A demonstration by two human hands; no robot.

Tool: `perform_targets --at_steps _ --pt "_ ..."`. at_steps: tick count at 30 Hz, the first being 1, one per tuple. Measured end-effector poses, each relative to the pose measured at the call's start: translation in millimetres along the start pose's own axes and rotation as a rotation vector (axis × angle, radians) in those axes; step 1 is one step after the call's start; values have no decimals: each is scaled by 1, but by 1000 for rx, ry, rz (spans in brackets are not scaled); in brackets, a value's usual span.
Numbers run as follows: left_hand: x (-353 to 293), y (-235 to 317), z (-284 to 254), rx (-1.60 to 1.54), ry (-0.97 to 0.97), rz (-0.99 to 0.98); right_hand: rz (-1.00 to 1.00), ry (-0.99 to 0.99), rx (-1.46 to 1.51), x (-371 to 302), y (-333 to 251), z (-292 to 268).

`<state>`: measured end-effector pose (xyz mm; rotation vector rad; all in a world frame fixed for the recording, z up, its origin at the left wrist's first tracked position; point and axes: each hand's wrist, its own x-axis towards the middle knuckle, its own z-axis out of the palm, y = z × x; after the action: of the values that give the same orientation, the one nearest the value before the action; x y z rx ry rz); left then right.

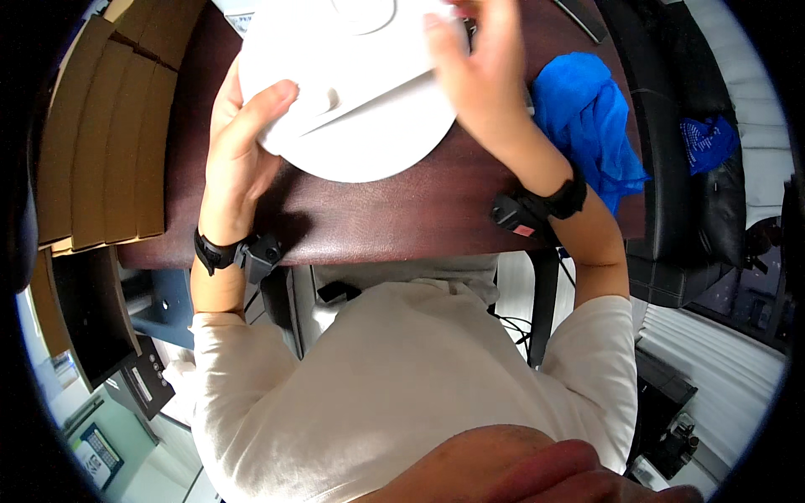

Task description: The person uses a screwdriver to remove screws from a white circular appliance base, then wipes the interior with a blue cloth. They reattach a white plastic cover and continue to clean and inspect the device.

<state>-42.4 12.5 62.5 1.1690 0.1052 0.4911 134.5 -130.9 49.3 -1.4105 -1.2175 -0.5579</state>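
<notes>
A white, glossy device [369,67] with a flat panel and a rounded lower part [369,159] is tilted above the table at the top of the view. Its upper end runs out of the picture, and I cannot tell its exact kind. My left hand [239,138] is closed round its left edge, thumb on the face beside a small white knob [320,101]. At the device's right edge, my right hand [486,88] is slightly blurred, its fingers curled by a small dark part. What those fingers pinch is too unclear to name.
The dark red-brown table [360,222] reaches my body. A crumpled blue cloth [583,117] lies at its right, with a dark slim object [579,18] farther back. Cardboard boxes [109,142] stand along the left side. A black sofa [683,159] is on the right.
</notes>
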Motion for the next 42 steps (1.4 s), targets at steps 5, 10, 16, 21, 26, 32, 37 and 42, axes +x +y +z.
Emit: perform_targets --at_steps 5,10,16,21,26,32,37,42 --pt "-5 -1 -8 3 -42 75 965 -52 829 -7 11 -48" --pt "-3 -2 -20 160 -68 29 779 -100 815 -5 -4 -65" --pt "11 -9 -8 448 -21 78 617 -132 684 -2 -4 -76" --pt "15 -15 -8 508 -35 71 541 -157 598 -5 -11 -80" --pt "13 -16 -12 513 -33 89 532 -136 626 -7 -13 -76" --pt "9 -12 -15 621 -128 165 583 -59 605 -13 3 -78" --pt "9 -13 -9 426 -137 96 643 -103 608 -7 8 -83" --pt "16 -2 -33 298 -323 120 886 -30 606 -5 3 -80"
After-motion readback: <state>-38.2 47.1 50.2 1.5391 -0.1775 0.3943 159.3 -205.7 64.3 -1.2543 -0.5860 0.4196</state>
